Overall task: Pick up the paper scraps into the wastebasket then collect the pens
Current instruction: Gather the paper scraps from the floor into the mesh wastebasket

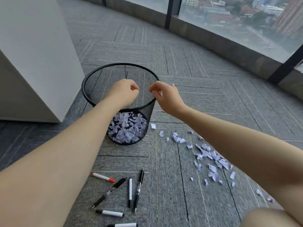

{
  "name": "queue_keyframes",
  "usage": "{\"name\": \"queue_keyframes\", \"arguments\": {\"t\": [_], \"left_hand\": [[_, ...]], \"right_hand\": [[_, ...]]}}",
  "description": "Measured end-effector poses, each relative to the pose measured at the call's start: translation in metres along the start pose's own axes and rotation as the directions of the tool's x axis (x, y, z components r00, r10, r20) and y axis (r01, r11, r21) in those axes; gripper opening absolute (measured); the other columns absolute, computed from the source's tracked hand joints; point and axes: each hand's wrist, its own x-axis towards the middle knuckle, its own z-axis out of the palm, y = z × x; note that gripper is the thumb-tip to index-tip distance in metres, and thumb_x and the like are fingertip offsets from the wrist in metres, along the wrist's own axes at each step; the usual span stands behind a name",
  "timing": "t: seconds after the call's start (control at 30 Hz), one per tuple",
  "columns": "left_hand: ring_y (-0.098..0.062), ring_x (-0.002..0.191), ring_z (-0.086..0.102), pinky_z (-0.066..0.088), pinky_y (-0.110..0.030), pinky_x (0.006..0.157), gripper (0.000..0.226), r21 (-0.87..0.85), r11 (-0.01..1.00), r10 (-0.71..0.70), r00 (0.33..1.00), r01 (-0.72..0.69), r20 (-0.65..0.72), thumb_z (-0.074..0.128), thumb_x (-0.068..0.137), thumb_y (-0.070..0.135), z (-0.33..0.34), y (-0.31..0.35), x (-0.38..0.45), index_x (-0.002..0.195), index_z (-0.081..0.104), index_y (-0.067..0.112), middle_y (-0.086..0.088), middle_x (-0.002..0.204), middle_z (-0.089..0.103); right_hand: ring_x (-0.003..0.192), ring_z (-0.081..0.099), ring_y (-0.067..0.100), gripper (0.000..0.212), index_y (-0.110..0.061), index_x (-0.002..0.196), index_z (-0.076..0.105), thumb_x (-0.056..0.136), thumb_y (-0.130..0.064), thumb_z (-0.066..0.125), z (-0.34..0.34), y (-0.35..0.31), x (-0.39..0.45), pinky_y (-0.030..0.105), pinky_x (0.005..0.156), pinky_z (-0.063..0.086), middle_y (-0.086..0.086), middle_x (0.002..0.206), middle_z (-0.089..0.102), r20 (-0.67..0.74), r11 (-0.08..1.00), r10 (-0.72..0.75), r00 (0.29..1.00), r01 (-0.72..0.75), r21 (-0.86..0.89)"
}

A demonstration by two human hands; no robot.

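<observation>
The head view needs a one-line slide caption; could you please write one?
Both hands, left and right, hover over the mesh wastebasket, with paper scraps and pens on the carpet.

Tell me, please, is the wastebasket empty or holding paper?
Holding paper: white scraps cover the bottom of the wastebasket, seen through its mesh.

Both hands (126, 90) (165, 95) over the mesh wastebasket (91, 76), right fingers (154, 90) perhaps pinching a scrap (159, 93).
</observation>
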Motion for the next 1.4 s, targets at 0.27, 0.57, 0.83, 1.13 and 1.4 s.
{"name": "queue_keyframes", "arguments": {"t": [0.27,0.57,0.83,1.13,1.4], "left_hand": [[-0.019,0.088,0.057,0.046,-0.031,0.077,0.025,0.002,0.904,0.416,0.880,-0.428,0.230,0.042,0.093,0.015,0.085,0.077,-0.027,0.110,0.060,0.015,-0.002,0.103,0.063],[-0.020,0.103,0.056,0.049,-0.033,0.079,0.029,0.168,0.708,0.328,0.530,-0.686,0.782,0.036,0.097,0.018,0.230,0.085,-0.091,0.119,0.054,0.019,0.000,0.120,0.054],[-0.033,0.128,0.037,0.040,-0.046,0.098,0.059,0.249,0.960,-0.049,0.796,-0.130,0.603,0.053,0.090,0.027,0.328,0.117,-0.149,0.140,0.025,0.013,-0.015,0.147,0.024],[-0.021,0.077,0.053,0.048,-0.036,0.067,0.015,0.077,0.979,-0.203,0.844,0.190,0.496,0.049,0.092,0.005,0.347,0.092,-0.153,0.105,0.049,0.011,-0.009,0.117,0.045],[-0.022,0.092,0.053,0.046,-0.042,0.088,0.034,0.110,0.956,-0.292,0.914,0.271,0.282,0.061,0.087,0.026,0.352,0.083,-0.166,0.114,0.046,0.012,-0.007,0.117,0.041]], "right_hand": [[0.079,0.055,0.003,0.015,-0.018,0.095,0.059,0.092,-0.009,0.048,-0.044,0.126,-0.167,0.012,0.070,0.042,-0.004,0.092,0.062,-0.199,0.825,0.553,0.809,-0.499,0.266],[0.090,0.056,0.021,0.015,-0.008,0.102,0.057,0.090,-0.010,0.048,-0.061,0.234,-0.370,0.034,0.079,0.045,0.011,0.106,0.060,-0.351,0.363,0.905,0.241,-0.867,0.341],[0.123,0.040,0.025,0.055,-0.014,0.133,0.038,0.086,-0.034,0.059,-0.075,0.282,-0.382,0.042,0.103,0.032,0.010,0.136,0.039,-0.351,0.243,0.922,0.164,-0.950,0.194],[0.095,0.056,0.016,0.019,-0.013,0.108,0.058,0.091,-0.008,0.051,-0.085,0.307,-0.391,0.029,0.085,0.045,0.004,0.106,0.060,-0.321,0.356,0.911,0.260,-0.889,0.289],[0.073,0.052,0.008,0.028,-0.017,0.115,0.056,0.087,-0.013,0.059,-0.074,0.304,-0.378,0.019,0.068,0.044,-0.002,0.086,0.058,-0.143,0.418,0.908,0.394,-0.877,0.239]]}}
